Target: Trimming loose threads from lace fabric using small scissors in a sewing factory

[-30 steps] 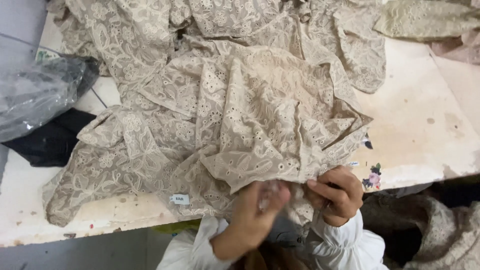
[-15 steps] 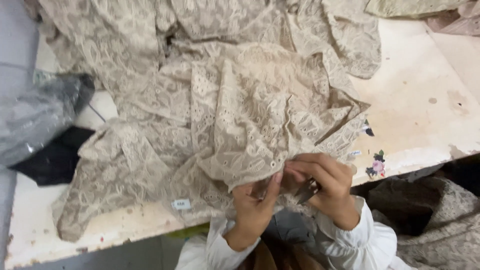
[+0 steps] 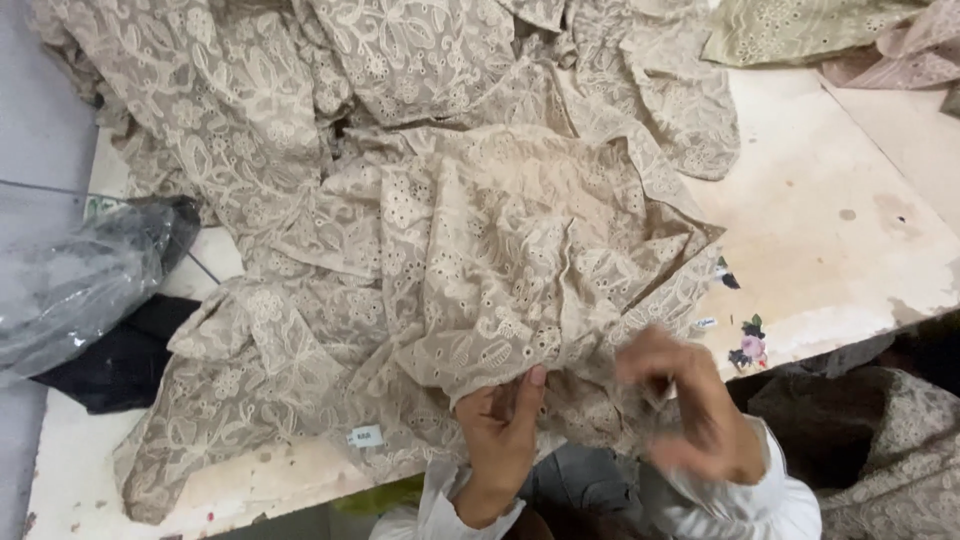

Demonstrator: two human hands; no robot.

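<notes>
A: Where does the beige lace fabric (image 3: 480, 250) lie?

B: It is heaped over the white worktop (image 3: 850, 230), covering most of the middle and far part. Its near edge hangs down over the near rim of the worktop, just where the two hands work.

A: What is the left hand (image 3: 505, 435) doing?

B: It is closed on the near edge of the lace fabric. The thumb points up and presses on a fold, with the fingers curled behind the cloth.

A: And the right hand (image 3: 690, 405)?

B: It is just to the right of the left one, at the same near edge, and it is blurred. The fingers are bent inward and seem to touch the cloth, but I cannot tell whether they grip it or how far they are apart.

A: What do the sleeves look like?

B: Both wrists show white sleeves (image 3: 740, 500) at the very near edge of the view.

A: What else is around?

B: A small white tag (image 3: 365, 436) sits on the lace near the worktop's near rim, left of the left hand. A grey plastic bag (image 3: 80, 280) lies at the left, with a black cloth (image 3: 120, 360) partly under it. To the right of the hands, small flower stickers (image 3: 748, 345) are on the bare worktop. At the far right corner lies a paler greenish lace piece (image 3: 800, 30). Another patterned cloth (image 3: 880, 450) hangs low at the near right, below the worktop.
</notes>
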